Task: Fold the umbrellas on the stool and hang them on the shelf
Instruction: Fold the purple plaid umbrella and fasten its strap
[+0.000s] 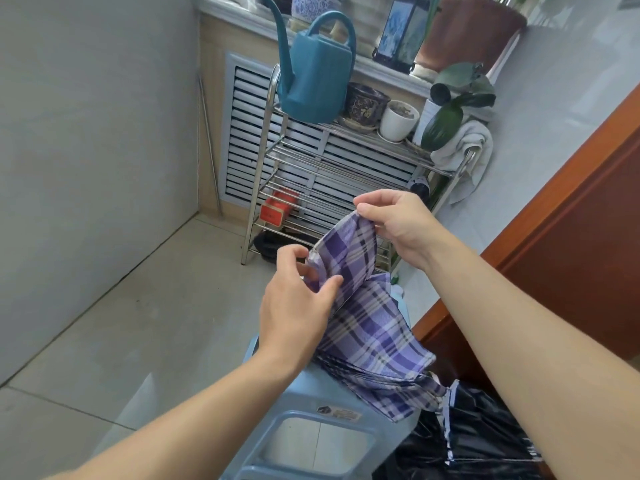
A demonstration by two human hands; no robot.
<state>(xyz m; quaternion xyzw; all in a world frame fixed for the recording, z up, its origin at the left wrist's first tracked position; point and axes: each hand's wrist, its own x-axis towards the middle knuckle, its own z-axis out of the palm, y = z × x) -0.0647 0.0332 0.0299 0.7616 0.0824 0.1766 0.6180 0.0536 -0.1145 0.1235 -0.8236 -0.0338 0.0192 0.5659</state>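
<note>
The person's left hand (298, 299) is pinching a fold of the purple plaid fabric umbrella (367, 323) between thumb and fingers, low on its left edge. The umbrella is hanging above the pale blue plastic stool (304, 407), its lower end trailing over the seat. The right hand (398, 223) is pinching the canopy's top corner, lifting it before the silver metal wire shelf (346, 157). A glossy black umbrella (485, 441) is lying beside the stool at right.

No lettering can be read. A small sticker (341, 413) on the light blue stool (304, 396) carries print too blurred to make out, and the red box (277, 210) on the metal shelf (332, 157) beyond the stool shows no legible label.
</note>
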